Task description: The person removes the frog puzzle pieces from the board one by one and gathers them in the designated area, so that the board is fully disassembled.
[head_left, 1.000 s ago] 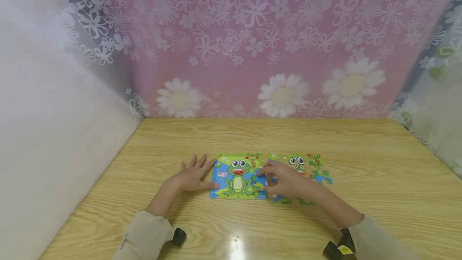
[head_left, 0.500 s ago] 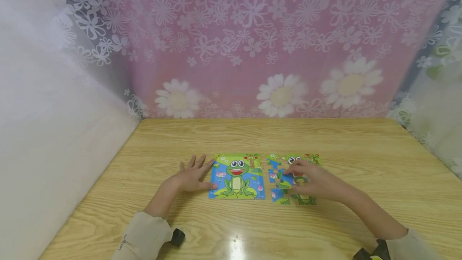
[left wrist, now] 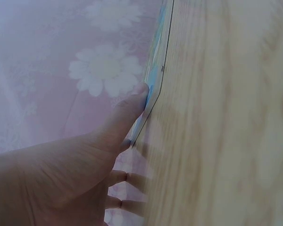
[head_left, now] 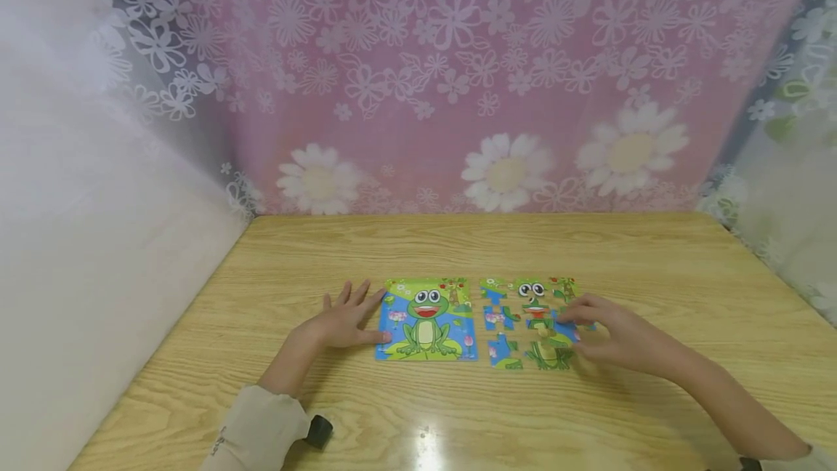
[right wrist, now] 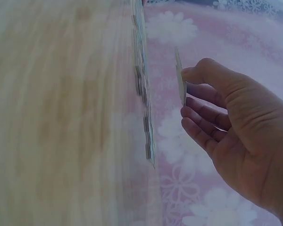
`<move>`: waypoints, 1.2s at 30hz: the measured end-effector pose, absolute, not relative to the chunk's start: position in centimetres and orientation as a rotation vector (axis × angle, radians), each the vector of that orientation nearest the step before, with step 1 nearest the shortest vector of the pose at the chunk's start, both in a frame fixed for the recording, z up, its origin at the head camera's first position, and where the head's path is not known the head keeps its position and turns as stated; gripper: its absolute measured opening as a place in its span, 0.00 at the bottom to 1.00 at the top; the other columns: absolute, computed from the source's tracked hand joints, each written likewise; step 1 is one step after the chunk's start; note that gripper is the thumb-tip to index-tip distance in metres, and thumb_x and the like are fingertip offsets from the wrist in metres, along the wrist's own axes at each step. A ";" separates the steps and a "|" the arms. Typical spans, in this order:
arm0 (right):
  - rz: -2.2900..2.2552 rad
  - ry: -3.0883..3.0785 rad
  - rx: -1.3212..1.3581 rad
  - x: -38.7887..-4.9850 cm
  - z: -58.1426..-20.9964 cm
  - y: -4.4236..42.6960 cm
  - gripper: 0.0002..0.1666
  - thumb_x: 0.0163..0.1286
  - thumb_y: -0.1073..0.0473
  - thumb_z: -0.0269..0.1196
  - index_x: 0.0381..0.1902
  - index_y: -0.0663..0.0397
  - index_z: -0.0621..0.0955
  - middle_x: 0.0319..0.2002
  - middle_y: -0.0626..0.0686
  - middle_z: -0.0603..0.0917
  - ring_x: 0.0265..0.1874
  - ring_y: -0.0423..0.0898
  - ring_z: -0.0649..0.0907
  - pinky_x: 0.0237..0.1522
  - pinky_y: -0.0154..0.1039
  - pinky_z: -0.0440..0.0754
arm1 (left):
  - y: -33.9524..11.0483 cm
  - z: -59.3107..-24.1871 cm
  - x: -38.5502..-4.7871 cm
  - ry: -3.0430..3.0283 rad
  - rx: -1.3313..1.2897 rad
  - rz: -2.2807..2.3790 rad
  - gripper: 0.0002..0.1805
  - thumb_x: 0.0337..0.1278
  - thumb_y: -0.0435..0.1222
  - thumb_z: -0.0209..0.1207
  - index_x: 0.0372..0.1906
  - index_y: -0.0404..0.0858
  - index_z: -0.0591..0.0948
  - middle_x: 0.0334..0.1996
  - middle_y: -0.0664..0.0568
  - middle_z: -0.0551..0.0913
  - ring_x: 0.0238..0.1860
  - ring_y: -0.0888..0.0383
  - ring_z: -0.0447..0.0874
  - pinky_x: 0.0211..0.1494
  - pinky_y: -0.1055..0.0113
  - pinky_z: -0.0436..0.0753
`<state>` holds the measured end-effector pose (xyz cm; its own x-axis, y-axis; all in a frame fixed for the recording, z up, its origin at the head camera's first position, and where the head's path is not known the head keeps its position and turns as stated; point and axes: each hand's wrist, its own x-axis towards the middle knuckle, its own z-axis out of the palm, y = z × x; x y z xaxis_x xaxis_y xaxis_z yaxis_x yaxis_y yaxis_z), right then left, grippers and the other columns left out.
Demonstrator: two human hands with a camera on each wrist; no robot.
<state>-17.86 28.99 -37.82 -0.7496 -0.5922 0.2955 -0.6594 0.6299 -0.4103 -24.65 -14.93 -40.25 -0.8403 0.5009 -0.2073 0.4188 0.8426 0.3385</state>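
My left hand [head_left: 336, 322] rests with spread fingers at the left side of a square frog puzzle board [head_left: 426, 325]. Its thumb lies on the board's left edge, as the left wrist view also shows at the board's corner [left wrist: 153, 89]. My right hand [head_left: 617, 333] pinches a blue and green puzzle piece [head_left: 566, 331] by its right side, above the loose pieces. In the right wrist view this thin piece [right wrist: 180, 77] is edge-on between thumb and fingers, lifted off the table. Beneath and left of it lie several loose frog pieces [head_left: 498, 351], spaced in rough rows; some are partly covered.
Frog-eye [head_left: 531, 289] and frog-body pieces [head_left: 549, 356] lie right of the board. The wooden table [head_left: 314, 246] ends at a pink flowered cloth [head_left: 405, 93] behind. A white cloth [head_left: 98, 238] hangs along the left.
My right hand has carried the puzzle piece rightward, from over the board's right edge across the loose pieces to their right side. The left hand has stayed in place.
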 end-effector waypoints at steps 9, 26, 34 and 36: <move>0.716 -2.759 0.981 -17.2 -38.5 31.5 0.19 0.52 0.64 0.70 0.45 0.53 0.82 0.43 0.45 0.74 0.40 0.43 0.76 0.35 0.40 0.78 | -15.0 -40.0 -24.6 2.723 0.689 0.419 0.48 0.52 0.63 0.52 0.73 0.49 0.47 0.71 0.42 0.37 0.68 0.39 0.27 0.58 0.33 0.30; 0.716 -2.722 1.060 -16.9 -40.5 33.4 0.20 0.51 0.63 0.71 0.43 0.49 0.81 0.42 0.42 0.74 0.39 0.38 0.75 0.38 0.33 0.77 | -14.9 -39.4 -24.2 2.711 0.708 0.434 0.48 0.54 0.62 0.52 0.73 0.46 0.47 0.71 0.40 0.37 0.67 0.38 0.26 0.57 0.33 0.32; 0.687 -2.717 1.070 -16.8 -40.5 33.2 0.20 0.51 0.63 0.71 0.43 0.46 0.81 0.43 0.40 0.75 0.41 0.37 0.75 0.41 0.30 0.75 | -14.9 -39.6 -24.3 2.713 0.716 0.441 0.47 0.54 0.61 0.53 0.73 0.47 0.48 0.71 0.40 0.38 0.68 0.38 0.26 0.57 0.33 0.32; 0.683 -2.726 1.067 -16.8 -40.4 33.2 0.19 0.52 0.62 0.71 0.44 0.45 0.81 0.43 0.39 0.75 0.42 0.37 0.75 0.42 0.30 0.75 | -14.9 -39.6 -24.3 2.713 0.715 0.439 0.47 0.54 0.61 0.53 0.73 0.47 0.48 0.71 0.40 0.38 0.68 0.38 0.26 0.57 0.33 0.32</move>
<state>-16.78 33.17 -40.43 -0.7400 -0.6103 0.2827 -0.6715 0.6464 -0.3624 -24.26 -14.86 -39.60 -0.8310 0.5161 -0.2075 0.4242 0.8293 0.3637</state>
